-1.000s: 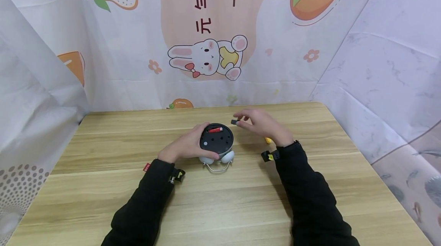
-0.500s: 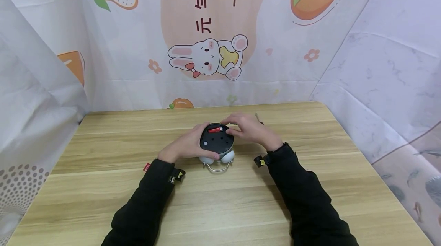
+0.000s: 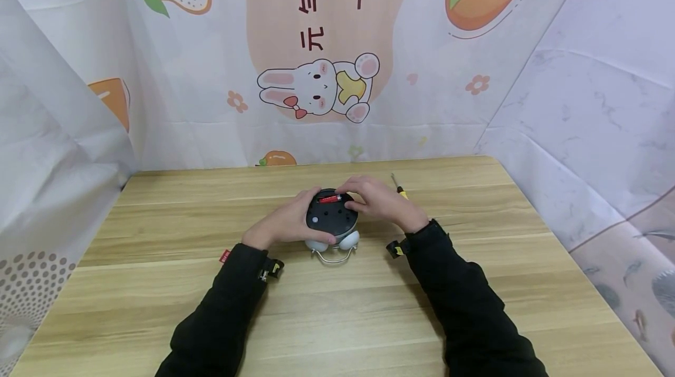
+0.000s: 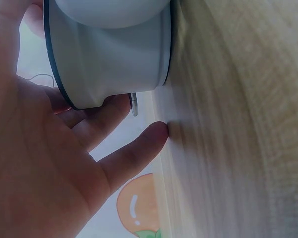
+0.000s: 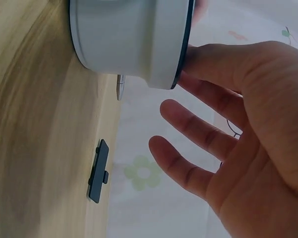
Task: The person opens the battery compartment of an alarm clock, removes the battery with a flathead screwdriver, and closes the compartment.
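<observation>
A twin-bell alarm clock lies face down on the table, its black back up and its bells and handle toward me. In its open battery compartment sits a red battery. My left hand grips the clock's left side, thumb over the back near the bells. At the upper right rim, my right hand has thumb and index finger on the back beside the battery's end; whether they pinch anything is hidden. The other right fingers spread loosely. A black battery cover lies on the table in the right wrist view.
Behind my right hand lies a screwdriver with a yellow and black handle. A printed cloth hangs along the table's back edge. The wooden table extends toward me and to both sides.
My right hand held the small black cover to the right of the clock; it has let go of it and moved left to the battery compartment. The left hand and clock stay put.
</observation>
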A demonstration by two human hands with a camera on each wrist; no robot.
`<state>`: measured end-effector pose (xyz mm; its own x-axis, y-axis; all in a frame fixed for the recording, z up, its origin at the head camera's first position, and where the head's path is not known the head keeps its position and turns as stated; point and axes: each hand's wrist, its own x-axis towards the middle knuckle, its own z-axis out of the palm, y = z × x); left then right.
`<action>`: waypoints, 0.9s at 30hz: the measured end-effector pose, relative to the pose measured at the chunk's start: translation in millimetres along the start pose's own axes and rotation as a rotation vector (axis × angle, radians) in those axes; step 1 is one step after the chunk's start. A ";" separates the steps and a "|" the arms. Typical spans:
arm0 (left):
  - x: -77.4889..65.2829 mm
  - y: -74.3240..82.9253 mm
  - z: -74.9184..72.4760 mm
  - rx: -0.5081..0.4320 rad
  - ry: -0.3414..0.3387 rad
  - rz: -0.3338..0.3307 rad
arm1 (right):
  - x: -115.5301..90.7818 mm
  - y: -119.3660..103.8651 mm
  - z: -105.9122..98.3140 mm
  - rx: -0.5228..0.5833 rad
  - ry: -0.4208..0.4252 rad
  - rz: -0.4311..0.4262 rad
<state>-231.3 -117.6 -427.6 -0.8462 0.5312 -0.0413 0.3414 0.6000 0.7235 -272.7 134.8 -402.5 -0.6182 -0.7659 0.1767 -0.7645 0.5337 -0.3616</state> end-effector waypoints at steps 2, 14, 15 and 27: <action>0.1 0.2 0.1 -0.001 0.001 0.002 | 0.0 0.3 0.6 -0.002 0.006 -0.005; 1.0 0.4 0.4 -0.017 -0.004 0.019 | 1.6 -1.4 4.0 -0.019 0.024 -0.036; 0.9 0.6 0.3 -0.019 -0.004 0.020 | 1.8 -1.6 4.4 -0.018 0.026 -0.038; 0.9 0.7 -0.3 -0.011 -0.004 0.023 | 1.7 -3.3 5.9 -0.017 0.037 -0.043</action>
<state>-231.9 -116.9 -426.9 -0.8364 0.5474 -0.0273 0.3564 0.5811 0.7316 -270.2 129.6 -406.4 -0.5909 -0.7747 0.2252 -0.7932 0.5069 -0.3375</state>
